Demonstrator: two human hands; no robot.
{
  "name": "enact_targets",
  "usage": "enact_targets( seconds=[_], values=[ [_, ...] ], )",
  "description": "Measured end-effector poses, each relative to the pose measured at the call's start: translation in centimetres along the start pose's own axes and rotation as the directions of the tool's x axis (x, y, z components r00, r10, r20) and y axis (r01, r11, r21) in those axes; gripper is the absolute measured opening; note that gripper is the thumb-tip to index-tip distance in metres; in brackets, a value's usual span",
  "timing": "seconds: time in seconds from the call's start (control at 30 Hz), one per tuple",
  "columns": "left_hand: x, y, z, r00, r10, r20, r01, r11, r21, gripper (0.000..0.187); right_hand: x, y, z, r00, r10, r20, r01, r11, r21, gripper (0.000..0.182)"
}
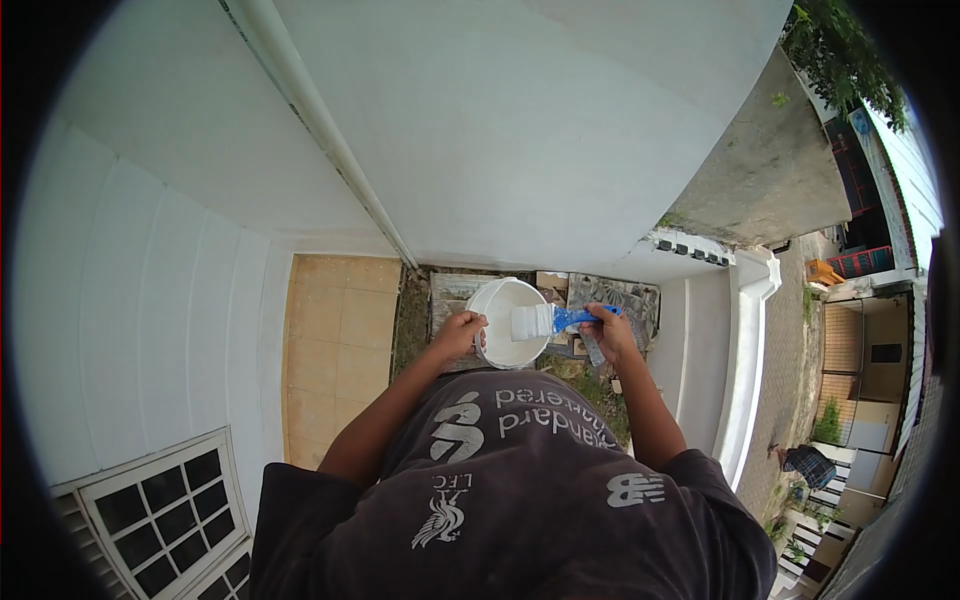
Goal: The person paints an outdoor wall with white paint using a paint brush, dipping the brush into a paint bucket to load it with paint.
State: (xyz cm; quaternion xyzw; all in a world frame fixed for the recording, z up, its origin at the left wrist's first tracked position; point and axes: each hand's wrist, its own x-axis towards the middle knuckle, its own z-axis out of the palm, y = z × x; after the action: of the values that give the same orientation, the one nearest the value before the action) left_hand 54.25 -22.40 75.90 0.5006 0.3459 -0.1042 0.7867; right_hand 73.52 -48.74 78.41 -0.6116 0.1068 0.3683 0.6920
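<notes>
A white bucket (490, 297) is held up before my chest, white on the inside too. My left hand (460, 336) has its fingers wrapped over the bucket's left rim. In my right hand (612, 330) is a paintbrush (572, 318) with a blue, paint-spotted handle. Its bristles (531, 322), coated white, point left and overlap the bucket's opening in this view. A pale greyish strip (593, 350) shows just below the right hand's fingers; what it is I cannot tell.
A white wall (520, 130) rises in front, with a pipe (330, 140) along it. Flat boards or sheets (620, 300) lie on the ground at its foot, beside tan tiles (340, 340). A paned window (165, 510) is at lower left. Another person (812, 465) stands in the lane at right.
</notes>
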Motion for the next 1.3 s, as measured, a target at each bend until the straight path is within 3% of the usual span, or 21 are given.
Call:
enact_targets(
  seconds=[0.13,0.27,0.37,0.5,0.57,0.6,0.7,0.8,0.93,1.17,1.3],
  values=[
    [0.2,0.8,2.7,0.996,0.082,0.034,-0.081,0.997,-0.008,0.022,-0.4,-1.0,1.9,0.992,-0.127,-0.007,0.123,0.97,-0.211,0.014],
    [0.7,1.5,4.3,0.976,0.215,0.028,-0.217,0.967,0.134,0.02,-1.1,-1.7,4.0,0.968,-0.249,0.035,0.238,0.859,-0.454,0.015],
    [0.1,2.1,4.5,0.962,0.267,0.053,-0.272,0.956,0.112,0.019,-0.8,-0.7,4.1,0.948,-0.313,0.063,0.304,0.822,-0.482,0.016],
    [-0.7,3.9,4.2,0.966,0.245,0.079,-0.245,0.969,-0.001,0.016,0.9,1.7,3.0,0.883,-0.453,0.121,0.407,0.612,-0.678,0.021],
    [-1.4,5.0,4.1,0.951,0.291,0.103,-0.29,0.957,-0.02,0.018,0.1,0.6,3.5,0.96,-0.27,0.079,0.27,0.803,-0.531,0.02],
    [-1.7,6.0,4.1,0.948,0.302,0.104,-0.301,0.953,-0.027,0.018,0.0,0.4,3.6,0.966,-0.252,0.051,0.249,0.868,-0.429,0.018],
    [-2.7,8.8,3.0,0.935,0.345,0.081,-0.343,0.939,-0.04,0.019,0.5,-0.2,3.9,0.992,-0.125,0.034,0.128,0.985,-0.112,0.014],
    [-4.8,11.5,2.8,0.921,0.39,-0.002,-0.388,0.917,-0.094,0.019,0.2,-1.2,4.7,0.989,-0.116,0.095,0.096,0.976,0.195,0.014],
    [-5.8,12.8,2.0,0.876,0.482,0.023,-0.478,0.874,-0.085,0.02,-0.1,-3.3,6.9,0.984,-0.082,0.155,0.021,0.933,0.36,0.014],
    [-6.5,15.8,1.1,0.831,0.556,-0.023,-0.554,0.823,-0.124,0.02,0.1,-6.4,10.8,0.965,-0.173,0.198,0.14,0.975,0.172,0.018],
    [-6.6,16.9,1.2,0.821,0.571,-0.025,-0.569,0.812,-0.128,0.021,-0.1,-7.3,11.7,0.97,-0.182,0.163,0.156,0.974,0.164,0.019]
  ],
)
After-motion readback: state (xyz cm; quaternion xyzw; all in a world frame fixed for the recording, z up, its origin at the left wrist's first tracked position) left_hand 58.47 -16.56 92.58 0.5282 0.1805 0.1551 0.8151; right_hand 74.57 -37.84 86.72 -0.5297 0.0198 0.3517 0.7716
